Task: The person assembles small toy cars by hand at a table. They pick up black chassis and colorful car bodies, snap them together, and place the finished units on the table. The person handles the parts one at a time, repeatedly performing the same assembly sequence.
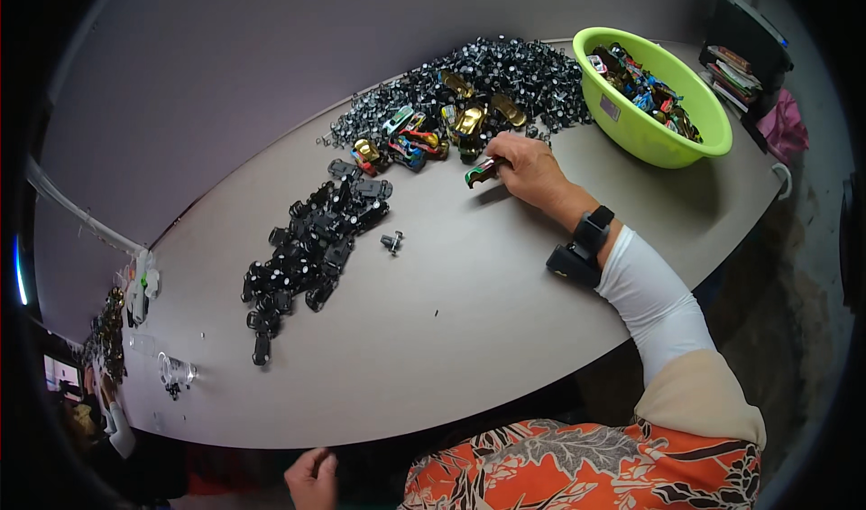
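Observation:
Over the table, my right hand [528, 169] pinches a toy car body [482, 174], dark with green and white on it. Just beyond it lies a cluster of toy car bodies [469, 124] in gold, green, red and blue. My left hand [312, 479] is low, at the table's near edge, with curled fingers; what they hold, if anything, is hidden. A heap of black toy car chassis [307, 248] stretches across the left-middle of the table. One small wheel-and-axle piece [392, 242] lies apart, to the right of that heap.
Behind the car bodies spreads a pile of small black and silver wheel parts [514, 73]. A lime-green basin [713, 136] of car bodies stands at the far right. A clear plastic cup [180, 371] lies at the left. Another person's sleeve [119, 427] shows at the far left.

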Available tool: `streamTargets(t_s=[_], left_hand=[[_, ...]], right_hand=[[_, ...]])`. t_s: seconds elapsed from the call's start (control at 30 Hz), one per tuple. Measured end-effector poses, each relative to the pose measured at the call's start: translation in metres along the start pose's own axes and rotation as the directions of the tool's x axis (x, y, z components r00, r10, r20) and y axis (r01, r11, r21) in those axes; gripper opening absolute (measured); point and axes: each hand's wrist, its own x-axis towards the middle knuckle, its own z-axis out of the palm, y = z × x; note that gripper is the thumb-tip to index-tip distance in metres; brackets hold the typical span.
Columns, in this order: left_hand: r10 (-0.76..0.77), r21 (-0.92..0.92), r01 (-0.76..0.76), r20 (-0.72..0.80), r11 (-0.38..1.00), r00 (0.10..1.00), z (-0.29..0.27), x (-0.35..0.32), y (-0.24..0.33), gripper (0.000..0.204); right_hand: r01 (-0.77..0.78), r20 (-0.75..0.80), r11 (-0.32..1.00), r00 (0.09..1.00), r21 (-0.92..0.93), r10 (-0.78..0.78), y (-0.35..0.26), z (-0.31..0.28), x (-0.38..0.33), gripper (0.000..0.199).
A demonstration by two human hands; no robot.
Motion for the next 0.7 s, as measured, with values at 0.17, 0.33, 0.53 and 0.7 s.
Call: streamTargets(t_s=[0.17,0.33,0.53,0.7], left_hand=[[0.238,-0.172,-0.246,-0.066,0.954,0.969,0.015,0.039,0.045,0.017],[0.493,-0.197,-0.470,0.089,0.861,0.866,0.038,0.093,0.111,0.018],[0.659,-0.247,-0.641,-0.014,0.726,0.752,0.091,0.148,0.164,0.026],[0.405,-0.583,-0.182,0.277,0.792,0.871,0.113,0.174,0.178,0.024]], right_hand=[[0.014,0.173,0.986,0.984,0.166,-0.043,-0.030,-0.007,-0.031,0.023],[-0.087,0.341,0.987,0.939,0.134,0.037,-0.055,-0.020,-0.041,0.018],[-0.003,0.342,0.967,0.935,0.256,-0.088,-0.070,-0.015,-0.045,0.016],[-0.294,0.414,0.824,0.907,0.485,0.079,-0.086,-0.015,-0.044,0.024]])
